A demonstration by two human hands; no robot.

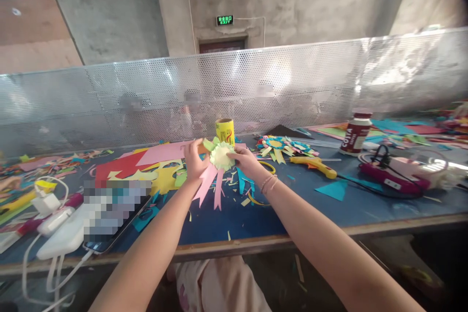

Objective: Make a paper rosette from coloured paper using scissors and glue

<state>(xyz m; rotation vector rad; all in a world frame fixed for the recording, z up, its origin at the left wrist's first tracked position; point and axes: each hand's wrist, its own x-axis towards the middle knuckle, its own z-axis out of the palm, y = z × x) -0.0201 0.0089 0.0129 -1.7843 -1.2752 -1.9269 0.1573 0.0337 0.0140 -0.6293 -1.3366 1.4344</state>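
Note:
Between my two hands is a pale green paper rosette (221,156) with a round, light centre and fringed edges. Pink paper tails (215,189) hang below it. My left hand (195,160) pinches its left side, near a green paper piece at the top. On the right edge, my right hand (245,160) grips with thumb and fingers. Just behind the rosette a yellow tape roll (224,130) stands upright on the blue table (230,226). Yellow-handled scissors (261,201) lie partly hidden beside my right forearm.
A yellow glue gun (317,165), finished-looking rosettes (276,145) and a brown bottle (355,134) are to the right, with a purple power strip (393,180). A phone (117,214) and white power bank (69,229) with cables lie left. Paper scraps surround them; a perforated metal screen (146,97) stands behind.

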